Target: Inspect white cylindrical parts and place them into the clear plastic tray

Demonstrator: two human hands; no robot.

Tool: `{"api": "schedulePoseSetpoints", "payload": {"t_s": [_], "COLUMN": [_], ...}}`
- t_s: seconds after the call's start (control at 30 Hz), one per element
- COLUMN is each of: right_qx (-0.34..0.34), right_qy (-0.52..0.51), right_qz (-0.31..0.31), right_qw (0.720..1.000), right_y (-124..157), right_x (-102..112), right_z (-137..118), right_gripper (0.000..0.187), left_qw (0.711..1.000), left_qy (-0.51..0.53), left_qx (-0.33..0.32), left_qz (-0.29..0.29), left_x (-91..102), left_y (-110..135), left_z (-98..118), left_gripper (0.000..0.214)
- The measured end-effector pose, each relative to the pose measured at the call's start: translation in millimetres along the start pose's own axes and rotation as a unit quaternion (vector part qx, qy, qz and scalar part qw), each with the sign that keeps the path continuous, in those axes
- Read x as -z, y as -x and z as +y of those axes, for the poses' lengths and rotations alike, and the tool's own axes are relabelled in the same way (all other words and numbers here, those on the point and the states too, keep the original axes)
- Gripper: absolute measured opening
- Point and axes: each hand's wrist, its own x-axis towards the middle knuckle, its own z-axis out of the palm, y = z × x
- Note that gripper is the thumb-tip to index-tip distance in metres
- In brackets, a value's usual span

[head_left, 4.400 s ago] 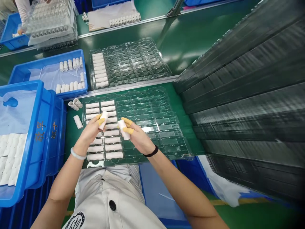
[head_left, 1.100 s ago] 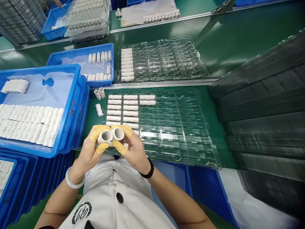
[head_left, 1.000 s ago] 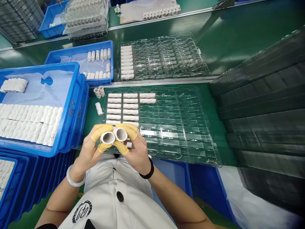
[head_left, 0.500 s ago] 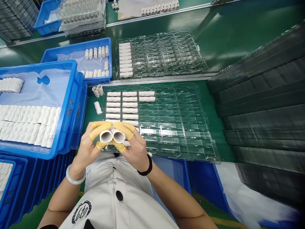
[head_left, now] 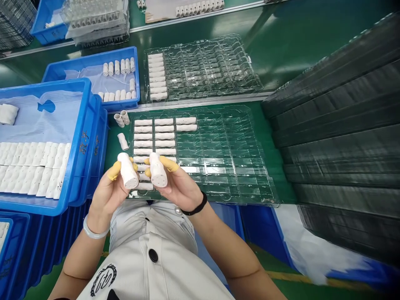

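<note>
My left hand [head_left: 109,189] pinches a white ceramic tube [head_left: 127,170] between yellow-covered fingertips. In my right hand [head_left: 183,185] is a second white ceramic tube [head_left: 158,170], held the same way. Both tubes tilt toward me, a small gap apart, and their near ends are closed faces with small holes. Under them lies a clear plastic tray [head_left: 218,166], its left columns filled with white tubes and two more at the top of the third column. Beside the tray, a loose tube [head_left: 123,141] lies on the green bench, and two tubes [head_left: 121,119] stand behind it.
Blue crates [head_left: 80,137] holding rows of white tubes are stacked at the left. Behind them sits a smaller blue bin [head_left: 90,58] with more tubes. A second clear tray [head_left: 203,66] rests on the raised ledge. Tall stacked dark trays [head_left: 337,141] stand at the right.
The two tubes have been turned so their closed, holed ends face me instead of their open ends. My hands have moved slightly apart, separating the tubes. The view has shifted a little.
</note>
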Motion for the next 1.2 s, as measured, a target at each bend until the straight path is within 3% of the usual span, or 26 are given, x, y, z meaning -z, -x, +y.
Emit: {"api": "schedulePoseSetpoints", "payload": {"t_s": [0.1,0.2,0.43,0.63,0.93,1.2], "right_qx": [-0.051,-0.072,-0.070,-0.075,-0.065,-0.070], "right_qy": [-0.132,-0.185,-0.162,-0.194,-0.207,-0.207], "right_qz": [0.013,0.009,0.000,0.020,0.019,0.044], "right_qw": [0.990,0.980,0.984,0.978,0.976,0.975], "right_y": [-6.5,-8.1,-3.5,-3.3,0.1,0.3], "right_x": [2.1,3.8,5.5,0.3,-7.8,-14.0], "right_z": [0.6,2.4,0.9,-0.5,-3.7,-6.6], "right_gripper": [0.028,0.039,0.038,0.043,0.051,0.053], "left_qw": [0.997,0.993,0.981,0.982,0.948,0.946], "left_qy": [0.047,0.071,0.137,0.135,0.252,0.260], "left_qx": [0.064,0.095,0.138,0.129,0.176,0.176], "left_qz": [-0.014,-0.010,0.025,0.003,0.077,0.077], "left_x": [-5.2,-12.3,-21.3,-17.2,-32.9,-33.8], "left_y": [-6.6,-9.4,-9.2,-10.2,-7.0,-7.7], "left_z": [-3.5,-6.7,-6.9,-7.7,-0.9,-1.4], "left_gripper": [0.016,0.014,0.028,0.021,0.042,0.048]}}
